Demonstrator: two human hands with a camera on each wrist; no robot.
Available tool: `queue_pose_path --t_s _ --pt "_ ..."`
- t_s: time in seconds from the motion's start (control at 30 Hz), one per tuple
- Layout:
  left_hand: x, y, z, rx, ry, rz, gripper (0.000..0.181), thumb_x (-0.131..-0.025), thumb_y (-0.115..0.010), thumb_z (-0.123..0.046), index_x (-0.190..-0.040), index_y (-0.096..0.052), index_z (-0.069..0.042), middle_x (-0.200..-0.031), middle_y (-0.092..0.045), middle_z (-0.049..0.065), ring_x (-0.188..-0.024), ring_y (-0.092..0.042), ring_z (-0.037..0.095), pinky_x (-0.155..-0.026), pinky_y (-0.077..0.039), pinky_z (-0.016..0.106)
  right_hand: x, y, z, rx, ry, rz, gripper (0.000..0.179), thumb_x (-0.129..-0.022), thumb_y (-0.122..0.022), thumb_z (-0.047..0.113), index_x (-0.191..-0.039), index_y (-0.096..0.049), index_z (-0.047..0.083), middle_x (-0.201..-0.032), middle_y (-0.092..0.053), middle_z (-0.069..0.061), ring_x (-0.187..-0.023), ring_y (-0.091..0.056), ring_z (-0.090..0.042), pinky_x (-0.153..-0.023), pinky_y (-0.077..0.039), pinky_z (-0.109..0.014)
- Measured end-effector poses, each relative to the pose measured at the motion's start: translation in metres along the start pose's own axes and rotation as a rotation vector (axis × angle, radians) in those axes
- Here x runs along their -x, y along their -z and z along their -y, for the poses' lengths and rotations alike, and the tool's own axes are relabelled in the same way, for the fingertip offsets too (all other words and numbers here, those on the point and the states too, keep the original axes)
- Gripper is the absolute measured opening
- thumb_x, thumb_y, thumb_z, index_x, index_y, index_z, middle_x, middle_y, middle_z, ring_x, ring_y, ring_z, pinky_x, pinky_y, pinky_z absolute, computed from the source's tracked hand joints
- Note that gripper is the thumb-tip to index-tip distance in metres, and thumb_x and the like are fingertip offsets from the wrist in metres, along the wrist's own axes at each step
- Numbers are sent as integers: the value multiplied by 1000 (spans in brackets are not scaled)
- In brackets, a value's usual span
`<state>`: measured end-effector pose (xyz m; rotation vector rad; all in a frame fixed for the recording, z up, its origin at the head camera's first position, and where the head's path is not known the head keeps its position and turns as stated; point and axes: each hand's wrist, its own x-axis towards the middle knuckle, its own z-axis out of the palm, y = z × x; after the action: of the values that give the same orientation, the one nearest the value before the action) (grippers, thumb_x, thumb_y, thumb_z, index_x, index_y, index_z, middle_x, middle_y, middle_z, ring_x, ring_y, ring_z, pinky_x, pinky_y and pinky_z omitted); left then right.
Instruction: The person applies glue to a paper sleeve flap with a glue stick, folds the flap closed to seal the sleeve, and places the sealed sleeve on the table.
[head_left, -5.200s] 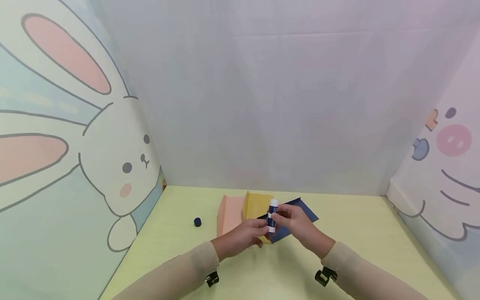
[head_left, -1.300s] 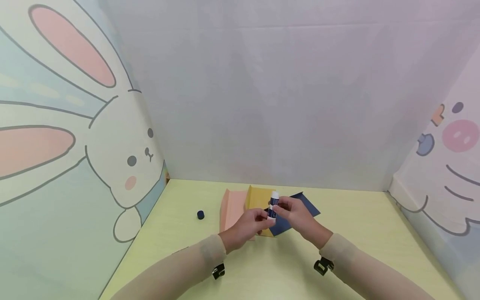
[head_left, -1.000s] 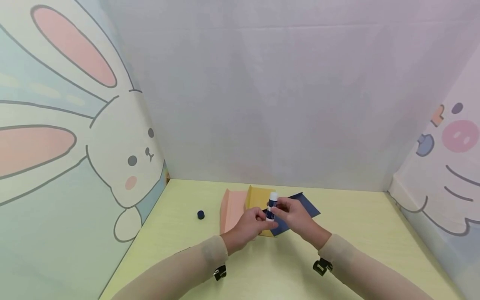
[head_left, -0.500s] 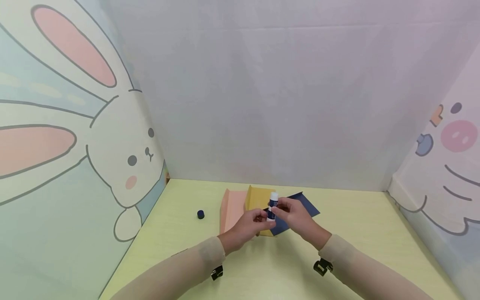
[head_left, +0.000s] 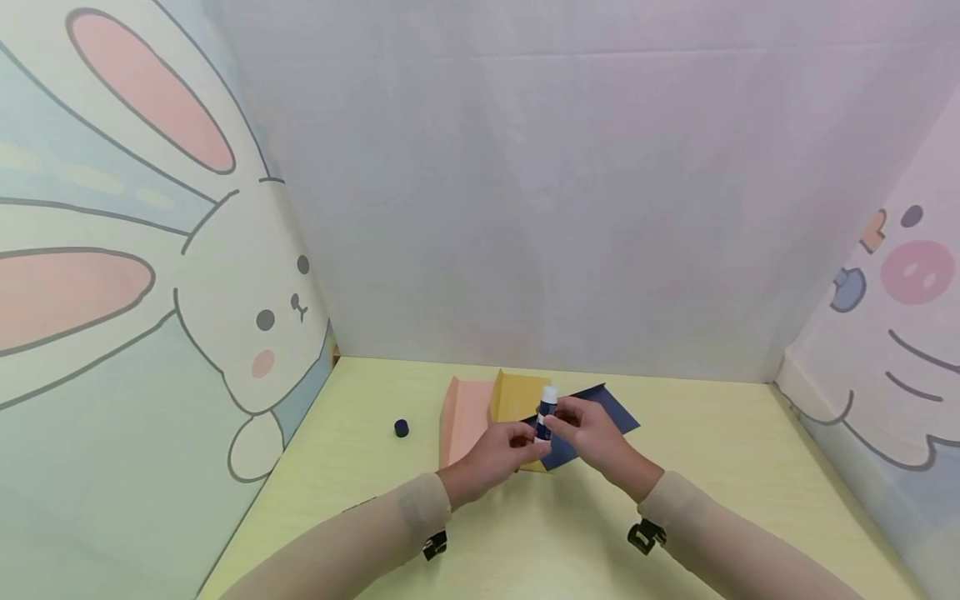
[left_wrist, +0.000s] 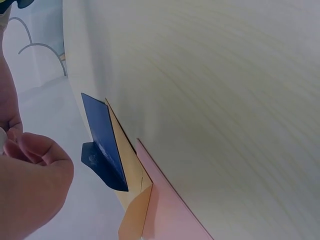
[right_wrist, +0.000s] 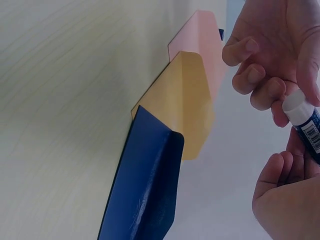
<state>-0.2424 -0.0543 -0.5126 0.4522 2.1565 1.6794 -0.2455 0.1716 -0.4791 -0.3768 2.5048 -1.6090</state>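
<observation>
Over the paper pieces, upright with a slight tilt, is a glue stick (head_left: 547, 411) with a dark blue label and white ends. My right hand (head_left: 603, 437) grips its body between thumb and fingers. At the lower end, my left hand (head_left: 489, 461) pinches the white base, which the right wrist view shows between thumb and fingers (right_wrist: 262, 95). Below the hands lie folded sheets: a blue one (head_left: 611, 410), a yellow one (head_left: 517, 396) and a pink one (head_left: 468, 412), each with a raised flap. Pale shiny smears mark the blue sheet's flap in the wrist views.
A small dark blue cap (head_left: 401, 428) stands on the pale yellow table (head_left: 720, 467), left of the pink sheet. A plain pale wall (head_left: 525, 208) rises behind. Side panels carry a rabbit drawing (head_left: 232, 333) on the left and a pig drawing (head_left: 900, 333) on the right.
Both hands stay on the glue stick. The left thumb and fingers shift around its base, and the stick's tilt varies slightly. Since the oldest frame the head view has tipped down a little.
</observation>
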Motion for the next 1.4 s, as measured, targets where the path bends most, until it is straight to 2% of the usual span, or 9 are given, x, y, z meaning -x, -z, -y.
queue_pose_path --t_s 0.43,0.57,0.67,0.77,0.87,1.03,1.17,1.3,1.4 --pt "-2 -6 0 11 26 -7 23 -115 -81 -33 -111 -77 -11 -93 -65 0 -91 -59 25 -76 -49 32 4 4 -2 0 -3 -6 31 -119 -71 17 -141 -76 -4 -124 -81 -17 -113 -74 -30 -100 -62 -39" --pt "-4 -6 0 14 29 15 23 -116 -80 -33 -111 -76 -11 -93 -64 2 -88 -58 24 -75 -48 33 5 4 -3 -7 -6 -9 32 -120 -70 17 -143 -74 -5 -128 -80 -20 -115 -74 -30 -102 -63 -40" --pt "-8 -3 0 22 39 38 28 -115 -80 -38 -119 -79 -11 -101 -69 3 -93 -60 25 -81 -53 38 5 5 -5 -20 -14 -23 33 -121 -68 17 -145 -74 -5 -136 -81 -22 -122 -76 -27 -110 -64 -44" --pt "-14 1 1 -3 42 21 35 -113 -83 -41 -134 -81 -12 -116 -76 3 -103 -65 23 -92 -59 44 5 8 -9 -55 -36 -46 37 -123 -65 20 -150 -71 -5 -146 -78 -24 -129 -74 -23 -119 -62 -49" --pt "-19 5 3 -92 21 -36 40 -113 -84 -36 -142 -81 -10 -123 -78 3 -109 -69 19 -97 -63 41 6 14 -14 -118 -70 -79 42 -125 -60 21 -157 -64 -5 -154 -70 -27 -131 -71 -19 -123 -57 -51" --pt "-30 11 -1 -329 -35 -141 35 -113 -83 -24 -139 -81 -1 -115 -78 8 -97 -67 17 -85 -59 32 9 26 -27 -171 -118 -142 44 -127 -56 24 -158 -57 -6 -160 -64 -29 -125 -69 -10 -115 -56 -39" --pt "-43 13 -4 -530 -36 -191 25 -112 -82 -21 -130 -85 -4 -114 -80 7 -91 -66 15 -84 -60 34 13 33 -35 -176 -151 -187 39 -126 -59 22 -151 -59 -8 -147 -71 -22 -115 -69 -5 -104 -58 -32" --pt "-60 11 -8 -739 -5 -178 15 -110 -83 -22 -116 -89 -9 -115 -84 5 -88 -67 13 -85 -63 35 17 35 -39 -172 -169 -203 38 -125 -60 21 -149 -61 -8 -135 -74 -14 -110 -69 -5 -101 -60 -31" --pt "-71 9 -14 -874 31 -113 13 -109 -83 -22 -109 -91 -12 -115 -83 1 -93 -65 14 -86 -61 33 18 35 -40 -161 -171 -207 36 -125 -60 22 -146 -61 -8 -130 -74 -11 -110 -69 -6 -102 -61 -31"
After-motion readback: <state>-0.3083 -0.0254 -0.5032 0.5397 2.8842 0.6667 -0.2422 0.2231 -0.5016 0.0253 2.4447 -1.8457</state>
